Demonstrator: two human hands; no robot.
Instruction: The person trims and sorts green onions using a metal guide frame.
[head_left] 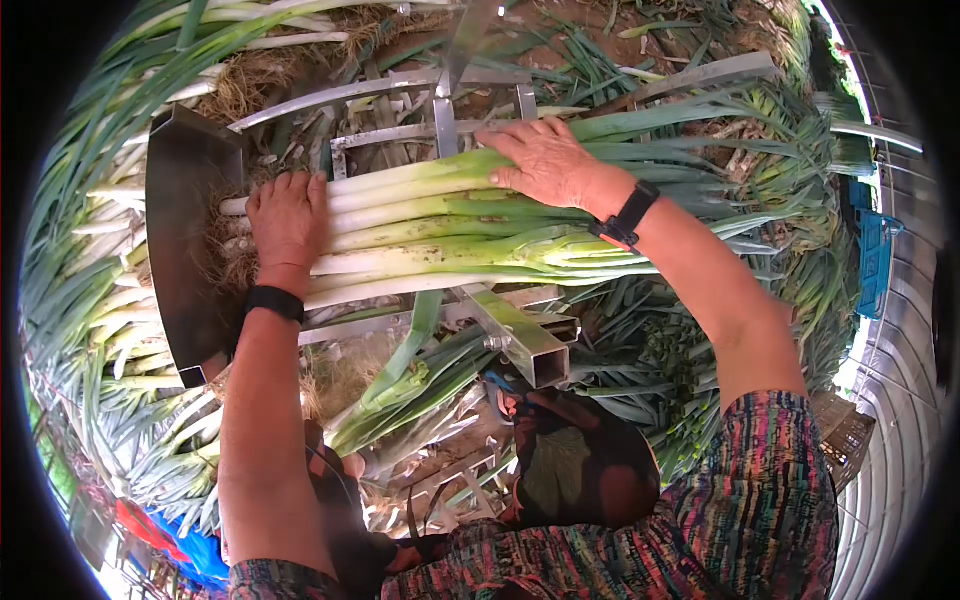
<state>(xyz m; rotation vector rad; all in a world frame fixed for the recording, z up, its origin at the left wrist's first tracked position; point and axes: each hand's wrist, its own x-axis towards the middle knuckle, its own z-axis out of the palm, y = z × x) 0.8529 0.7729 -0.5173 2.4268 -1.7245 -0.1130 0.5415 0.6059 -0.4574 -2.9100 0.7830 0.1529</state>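
Note:
Several long leeks (430, 235) lie side by side across a metal frame, white root ends to the left and green leaves to the right. My left hand (288, 222) rests on the white stems near the roots, its fingers bent over them. Further right, my right hand (545, 165) lies on the upper leeks with its fingers spread. The hairy roots (232, 245) are beside a dark metal plate (190, 240) at the left end of the frame.
A square metal bar (530, 345) juts toward my body. Piled leeks (130, 260) lie at the left, and more greens (640, 350) are at the lower right. A blue crate (876, 260) and a brown crate (845, 435) stand at the far right.

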